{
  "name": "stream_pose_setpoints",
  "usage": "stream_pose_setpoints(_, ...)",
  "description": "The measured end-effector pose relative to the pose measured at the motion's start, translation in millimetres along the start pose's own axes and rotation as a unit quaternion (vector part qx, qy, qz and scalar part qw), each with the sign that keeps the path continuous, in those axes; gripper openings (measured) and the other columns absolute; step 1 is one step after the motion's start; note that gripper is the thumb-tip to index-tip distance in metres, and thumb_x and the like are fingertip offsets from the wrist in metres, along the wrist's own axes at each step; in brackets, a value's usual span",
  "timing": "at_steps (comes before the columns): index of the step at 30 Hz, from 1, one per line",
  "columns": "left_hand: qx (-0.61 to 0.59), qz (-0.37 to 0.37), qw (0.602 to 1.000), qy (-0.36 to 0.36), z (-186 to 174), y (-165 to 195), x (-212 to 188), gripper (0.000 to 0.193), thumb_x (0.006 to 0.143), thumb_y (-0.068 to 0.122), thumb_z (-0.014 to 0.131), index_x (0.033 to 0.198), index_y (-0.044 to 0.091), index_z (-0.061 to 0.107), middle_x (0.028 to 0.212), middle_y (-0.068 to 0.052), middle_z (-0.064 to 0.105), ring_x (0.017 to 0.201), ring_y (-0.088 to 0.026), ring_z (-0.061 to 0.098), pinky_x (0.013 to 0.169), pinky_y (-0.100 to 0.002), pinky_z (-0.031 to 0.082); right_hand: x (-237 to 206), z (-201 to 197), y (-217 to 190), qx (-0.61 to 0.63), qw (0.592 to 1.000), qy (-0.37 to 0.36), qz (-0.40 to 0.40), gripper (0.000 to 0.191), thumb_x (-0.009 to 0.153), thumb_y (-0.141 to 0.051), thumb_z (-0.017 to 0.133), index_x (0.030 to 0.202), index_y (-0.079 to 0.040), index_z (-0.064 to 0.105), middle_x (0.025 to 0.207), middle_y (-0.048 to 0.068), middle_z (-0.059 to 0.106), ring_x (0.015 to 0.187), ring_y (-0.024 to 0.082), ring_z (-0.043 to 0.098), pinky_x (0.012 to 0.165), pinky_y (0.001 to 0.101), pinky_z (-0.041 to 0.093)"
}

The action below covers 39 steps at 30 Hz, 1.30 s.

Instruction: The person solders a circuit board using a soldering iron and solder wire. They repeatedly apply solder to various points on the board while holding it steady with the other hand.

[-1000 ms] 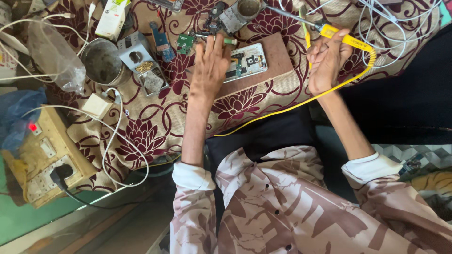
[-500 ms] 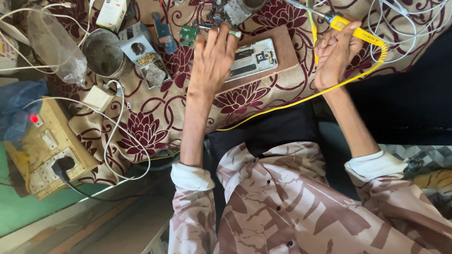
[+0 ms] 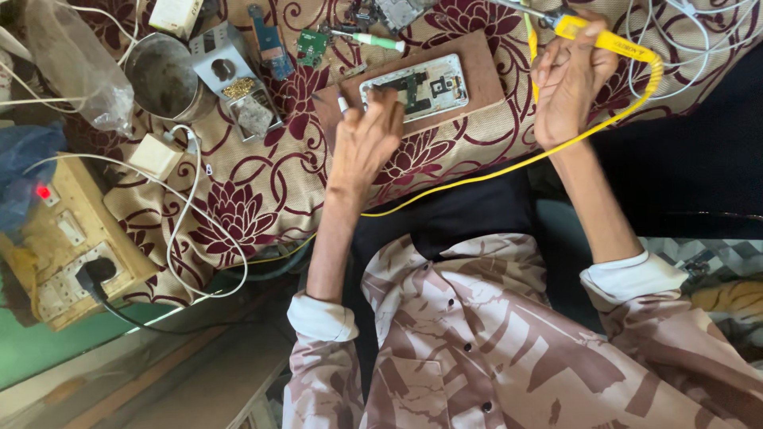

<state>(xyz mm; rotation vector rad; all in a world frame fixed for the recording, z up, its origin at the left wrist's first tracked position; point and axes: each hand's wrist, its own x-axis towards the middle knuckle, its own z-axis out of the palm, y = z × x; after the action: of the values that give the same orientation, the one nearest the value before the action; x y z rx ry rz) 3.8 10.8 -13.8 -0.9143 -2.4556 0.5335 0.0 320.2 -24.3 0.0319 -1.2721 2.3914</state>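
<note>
An opened phone with its insides showing lies on a brown wooden board on a floral cloth. My left hand is curled at the phone's near left corner, fingertips pressing on it; a thin white tip pokes out beside the fingers. My right hand is raised to the right of the board and grips a yellow soldering iron. Its yellow cable loops down across the cloth toward my lap.
A metal cup, a small metal box, a green circuit board and a pale green screwdriver lie at the back. A wooden socket box with a red light sits left, with a white adapter and wires.
My left hand has drawn back from the far parts and curled onto the phone's near corner. The right hand kept the soldering iron and stayed raised. The view shifted slightly.
</note>
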Motion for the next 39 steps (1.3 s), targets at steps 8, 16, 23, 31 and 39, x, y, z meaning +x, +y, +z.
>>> stream_pose_setpoints(8,-0.203,-0.100,0.973,0.050,-6.5,-6.2,0.9,0.040,0.106,0.047,0.056,0.128,0.016,0.067,0.135,-0.005,0.054,0.120,-0.026,0.043,0.092,-0.047,0.033,-10.0,28.7,-28.9,-0.091,0.992,-0.083,-0.023,0.023,0.118,-0.022,0.068,0.126,-0.002,0.061,0.076,0.006,0.058,0.063,0.011,0.053,0.058,0.0236,0.040)
stream_pose_setpoints(16,-0.158,-0.057,0.986,0.020,-11.0,0.7,-2.9,0.029,0.100,0.036,0.064,0.121,0.018,0.071,0.140,0.001,0.053,0.132,-0.022,0.044,0.103,-0.047,0.033,-10.7,30.5,-33.3,-0.080,0.992,-0.091,-0.021,0.021,0.120,-0.021,0.066,0.127,-0.002,0.061,0.078,0.007,0.059,0.064,0.013,0.054,0.063,0.0251,0.044)
stream_pose_setpoints(23,-0.260,-0.092,0.961,0.040,-10.5,-2.4,4.2,0.033,0.095,0.011,0.066,0.123,0.026,0.073,0.142,0.003,0.053,0.124,-0.026,0.043,0.096,-0.048,0.033,-8.5,28.6,-31.3,-0.050,0.994,-0.093,-0.010,0.025,0.120,-0.025,0.065,0.128,-0.002,0.062,0.080,0.008,0.061,0.066,0.014,0.054,0.066,0.0252,0.044)
stream_pose_setpoints(31,-0.251,-0.050,0.967,0.022,1.5,-1.7,16.6,0.037,0.085,0.006,0.072,0.118,0.022,0.073,0.129,0.005,0.055,0.127,-0.025,0.041,0.092,-0.053,0.044,-0.5,10.5,-32.9,-0.016,0.999,-0.047,0.018,0.027,0.117,-0.028,0.068,0.106,-0.005,0.060,0.078,0.004,0.055,0.068,0.012,0.053,0.063,0.0249,0.041)
stream_pose_setpoints(39,-0.243,-0.064,0.966,0.052,15.0,5.2,12.2,0.039,0.084,0.004,0.076,0.117,0.024,0.073,0.128,0.009,0.056,0.123,-0.024,0.042,0.085,-0.049,0.047,4.0,-0.1,-27.8,0.012,0.998,-0.038,0.044,0.038,0.117,-0.029,0.071,0.091,-0.008,0.052,0.073,0.002,0.049,0.071,0.013,0.056,0.065,0.0251,0.042)
